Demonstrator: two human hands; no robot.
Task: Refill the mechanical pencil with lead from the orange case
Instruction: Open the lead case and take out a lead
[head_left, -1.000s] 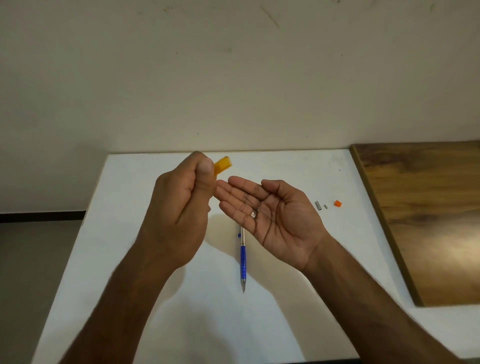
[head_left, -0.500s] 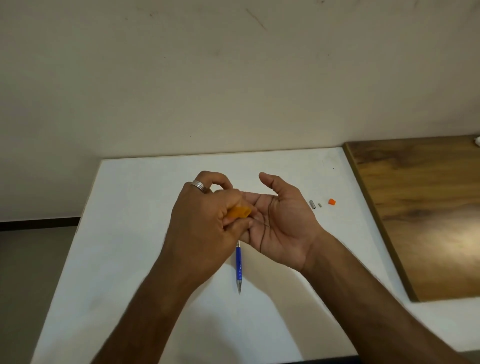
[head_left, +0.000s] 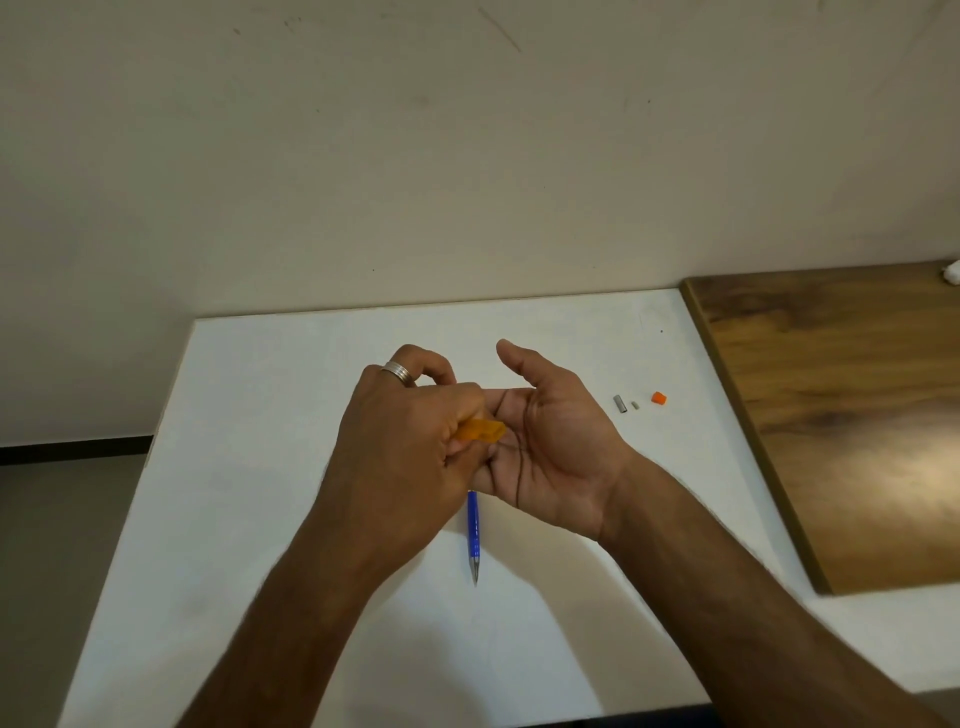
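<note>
While the right hand (head_left: 550, 447) is lying open, palm up and cupped, the left hand (head_left: 400, 447) is grasping the orange case (head_left: 483, 431) and is now pressing its mouth down toward that palm, having swung over from the raised, tilted position of a second ago. A thin dark lead (head_left: 519, 467) appears to be lying across the palm. The mechanical pencil (head_left: 473, 535) is resting untouched on the tabletop (head_left: 260, 467) beneath both hands, so loading is judged not yet begun.
</note>
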